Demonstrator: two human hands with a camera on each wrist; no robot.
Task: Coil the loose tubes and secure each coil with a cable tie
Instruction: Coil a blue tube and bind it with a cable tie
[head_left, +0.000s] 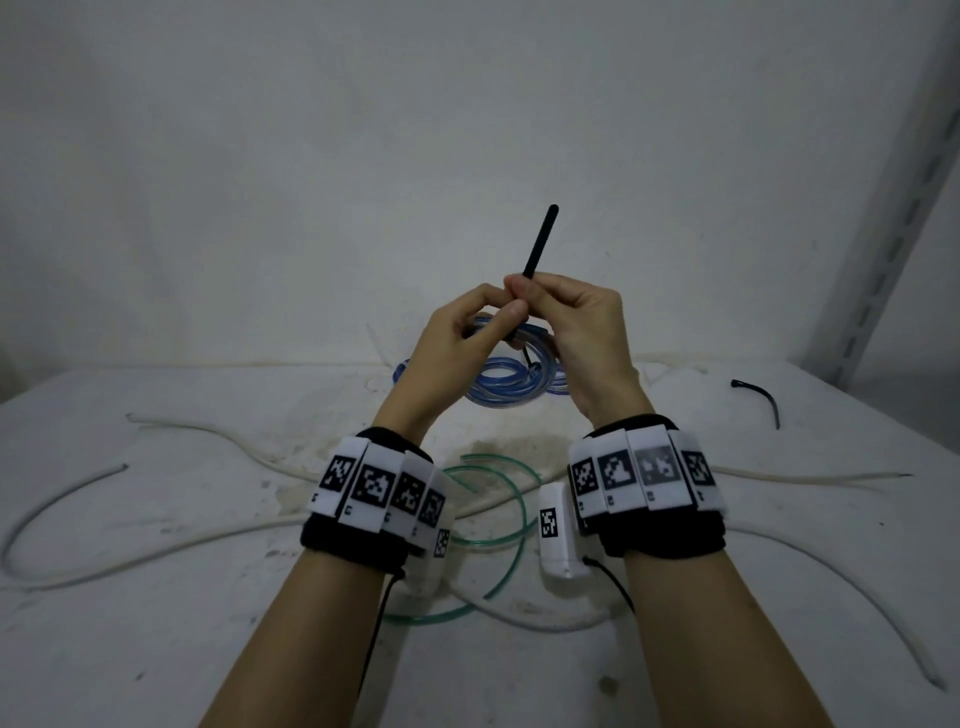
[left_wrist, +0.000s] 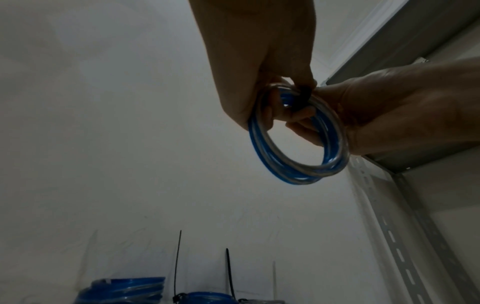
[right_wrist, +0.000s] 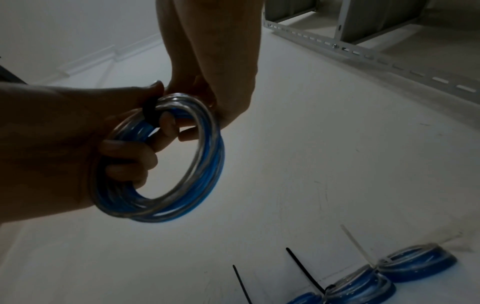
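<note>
No brand name or readable writing shows in any view; the only markings are black-and-white square code patterns on the white tags of the two black wristbands (head_left: 644, 480), with tiny characters under them too small to make out.

At the centre of the head view both hands are raised above the white table (head_left: 156, 597). The left hand (head_left: 457, 338) curls its fingers through the blue and clear tube coil (head_left: 511, 382), and the right hand (head_left: 576, 332) pinches the black cable tie (head_left: 540, 241) at its base, the strap's free tail pointing up toward the upper middle of the frame. On the table lie loose white tubes (head_left: 104, 566) at lower left and right, a green tube (head_left: 506, 525) between the wrists, and a spare black tie (head_left: 761, 397) at the right.

The left wrist view shows what the head view hides: the full ring of the coil (left_wrist: 298, 156) at right of centre, the tie's black band wrapped over its top, left hand (left_wrist: 259, 61) fingers through the ring, right hand (left_wrist: 405, 115) closing on it from the right. Along the bottom edge sit finished blue coils (left_wrist: 124, 290) with tie tails standing up.

The right wrist view shows the coil (right_wrist: 166, 164) at left of centre with right hand (right_wrist: 64, 144) fingers hooked inside it, and finished coils (right_wrist: 420, 263) at lower right, one bound with a white tie (right_wrist: 357, 244).
</note>
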